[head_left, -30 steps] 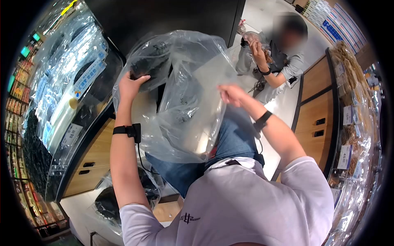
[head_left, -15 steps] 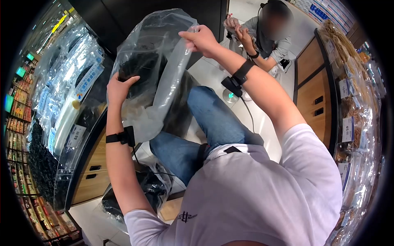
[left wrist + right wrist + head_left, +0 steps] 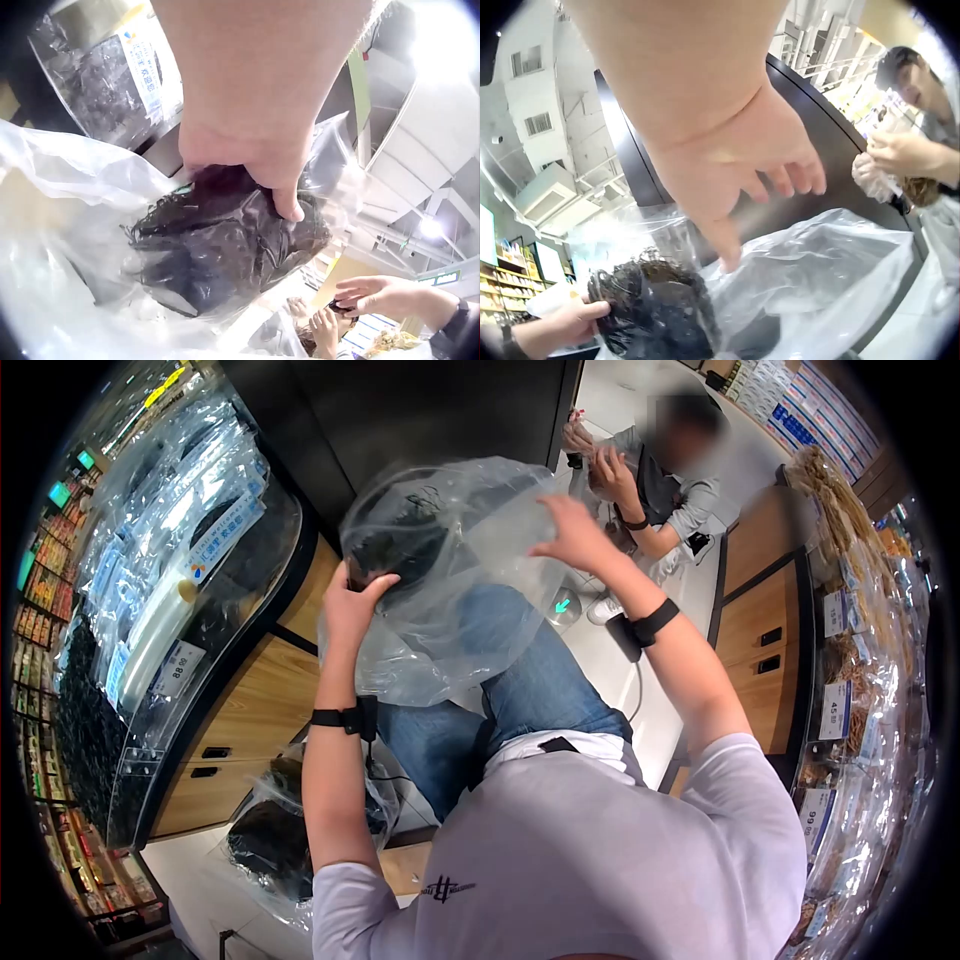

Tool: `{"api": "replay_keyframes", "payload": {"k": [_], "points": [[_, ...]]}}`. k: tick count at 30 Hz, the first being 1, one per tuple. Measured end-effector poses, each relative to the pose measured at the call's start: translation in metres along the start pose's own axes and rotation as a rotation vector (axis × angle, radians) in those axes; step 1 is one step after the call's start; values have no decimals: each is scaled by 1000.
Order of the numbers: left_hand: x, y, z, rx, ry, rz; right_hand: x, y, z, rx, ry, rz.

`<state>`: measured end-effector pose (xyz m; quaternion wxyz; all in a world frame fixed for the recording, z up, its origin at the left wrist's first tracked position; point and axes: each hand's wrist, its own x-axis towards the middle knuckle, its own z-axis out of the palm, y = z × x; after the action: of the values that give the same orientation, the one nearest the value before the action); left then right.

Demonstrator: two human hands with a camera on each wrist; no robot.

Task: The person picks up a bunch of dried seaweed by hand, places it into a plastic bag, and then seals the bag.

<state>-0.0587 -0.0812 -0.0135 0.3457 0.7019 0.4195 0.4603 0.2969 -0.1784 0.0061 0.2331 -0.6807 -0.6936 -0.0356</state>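
My left hand (image 3: 355,605) grips a clear packet of dark, stringy dried stuff (image 3: 405,545), which looks like seaweed, thumb lying over its front. In the left wrist view the dark packet (image 3: 225,255) hangs from the fingers. A large translucent plastic bag (image 3: 440,650) billows beside and below it, over my knees. Its crumpled, wide mouth shows in the right wrist view, where the bag (image 3: 832,270) spreads right of the packet. My right hand (image 3: 575,540) is held near the bag's far right edge, thumb and fingers spread, with nothing between them.
A display counter (image 3: 290,550) with bagged goods stands at left, and a shelf of packets (image 3: 845,700) at right. Behind the bag rises a dark panel (image 3: 430,420). Another person (image 3: 680,510) sits ahead on the right. On the floor lies a bag with dark contents (image 3: 270,840).
Half a second ago my right hand pinched the large bag's edge up high; now it has let go and is farther right. The bag has spread out rightward. My left hand keeps hold.
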Motion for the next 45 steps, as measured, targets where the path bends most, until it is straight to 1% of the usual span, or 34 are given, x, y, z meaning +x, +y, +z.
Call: {"api": "replay_keyframes", "payload": {"k": [1, 2, 3, 4, 5, 6, 7, 9, 10, 11, 13, 14, 15, 17, 18, 20, 21, 23, 24, 25, 28, 29, 30, 31, 33, 34, 35, 36, 37, 39, 40, 42, 43, 45], "points": [[-4, 1, 2, -27, -22, 39, 7, -11, 7, 4, -1, -7], [-9, 3, 3, -44, -44, 95, 14, -23, 15, 283, -45, -18], [-12, 0, 4, -38, -33, 95, 20, -31, 21, 561, -91, -34], [-15, -8, 5, -35, -45, 85, 25, -37, 28, 565, -94, -49], [-18, -18, 6, -29, -55, 74, 29, -42, 38, 678, -151, -58], [-20, -21, 8, -101, -63, 83, 33, -46, 49, 791, -211, -69], [-23, -24, 7, -91, -41, 81, 36, -48, 58, 797, -221, -91], [-34, -6, 5, -71, -22, 121, 37, -45, 84, 945, -192, -139], [-38, -14, 3, -25, -26, 73, 38, -39, 108, 1063, -131, -168], [-41, -20, 1, -14, -5, 61, 39, -44, 110, 1074, -152, -183], [-45, -27, -1, -50, -77, -32, 31, -55, 106, 1139, -209, -93], [-44, -21, -2, -101, -113, 22, 30, -64, 101, 1233, -167, -66], [-43, -14, -4, -94, -104, 16, 30, -66, 99, 1240, -176, -72], [-40, 4, -8, -44, -94, -18, 33, -66, 97, 1291, -259, 115], [-37, 8, -9, -41, -86, -24, 35, -67, 100, 1294, -269, 111], [-28, 13, -8, 163, -45, -166, 41, -73, 105, 1407, -130, 86], [-26, 15, -5, 163, -43, -168, 42, -76, 105, 1407, -133, 85], [-20, 19, 7, -12, 83, -148, 44, -79, 100, 1289, 72, 91], [-17, 13, 14, -15, 82, -148, 44, -79, 96, 1217, 95, 92], [-15, 3, 21, 28, 111, -150, 43, -79, 91, 1214, 94, 94], [-9, 2, 43, 118, 148, -129, 37, -75, 80, 1177, 125, 166], [-10, 5, 52, 169, 162, -111, 34, -73, 80, 1075, 200, 187], [-9, 10, 58, 180, 143, -143, 32, -68, 79, 971, 272, 210], [-9, 12, 62, 175, 135, -146, 30, -58, 86, 966, 272, 219], [-6, 14, 68, 12, 60, -150, 25, -35, 103, 1046, 245, 248], [-7, 0, 70, 9, 52, -154, 21, -26, 106, 1042, 245, 258], [-9, -25, 71, -10, -3, -178, 18, -22, 104, 1161, 197, 250], [-6, -31, 72, -28, -56, -199, 17, -17, 103, 1279, 150, 237], [-6, -36, 75, -29, -60, -200, 16, -11, 103, 1278, 151, 242], [-7, -30, 75, -226, -72, -170, 11, -3, 101, 1359, 3, 125], [-7, -35, 77, -226, -75, -175, 8, 0, 101, 1359, 2, 131], [-8, -41, 78, -294, -39, -203, 2, -3, 92, 981, -97, 195], [-9, -44, 77, -295, -38, -207, 1, -1, 98, 980, -101, 197], [-11, -39, 73, -363, -200, -169, -3, 6, 117, 1044, -124, 232]]}}
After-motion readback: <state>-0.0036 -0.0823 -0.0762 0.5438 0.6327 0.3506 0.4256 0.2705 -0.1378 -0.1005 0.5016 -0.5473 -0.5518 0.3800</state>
